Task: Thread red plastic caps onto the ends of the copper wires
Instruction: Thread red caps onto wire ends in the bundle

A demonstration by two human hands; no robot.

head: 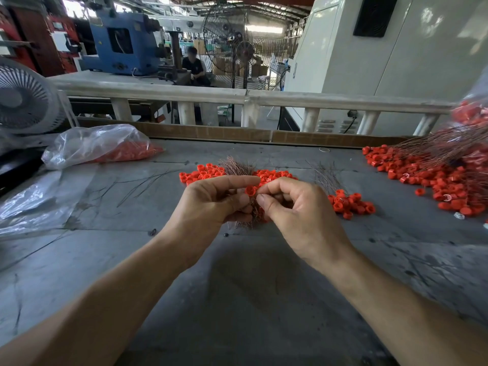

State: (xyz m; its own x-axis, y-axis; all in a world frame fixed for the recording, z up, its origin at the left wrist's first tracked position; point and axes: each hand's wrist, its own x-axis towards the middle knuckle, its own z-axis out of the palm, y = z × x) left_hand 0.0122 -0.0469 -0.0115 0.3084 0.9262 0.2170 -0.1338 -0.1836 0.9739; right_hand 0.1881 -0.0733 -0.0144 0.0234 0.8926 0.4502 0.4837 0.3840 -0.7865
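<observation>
Both forearms reach out from the bottom edge over the grey counter point(237, 299), and my hands meet above its middle. My left hand point(214, 202) has its fingers curled round a bundle of copper wires point(235, 167), whose ends fan out above the knuckles and poke out below the palm. Between its fingertips and those of my right hand point(290, 210) sits one red cap point(250, 191); the right grip is a narrow pinch at that cap, thumb and forefinger close together. Whether a wire end is already through it I cannot tell, because the fingers cover the spot.

Some red shows low in the left fist, so I judge a few wires in this bundle are capped already, though most of the fanned ends look bare. A loose pile of caps point(211, 173) lies just behind my hands, a smaller heap point(351, 203) to the right, and a few loose wires point(323, 175) between them. Far right, a big spread of caps with long wires point(435, 170) looks like finished work. A bag of caps point(105, 146) waits at the left, so plenty remains.
</observation>
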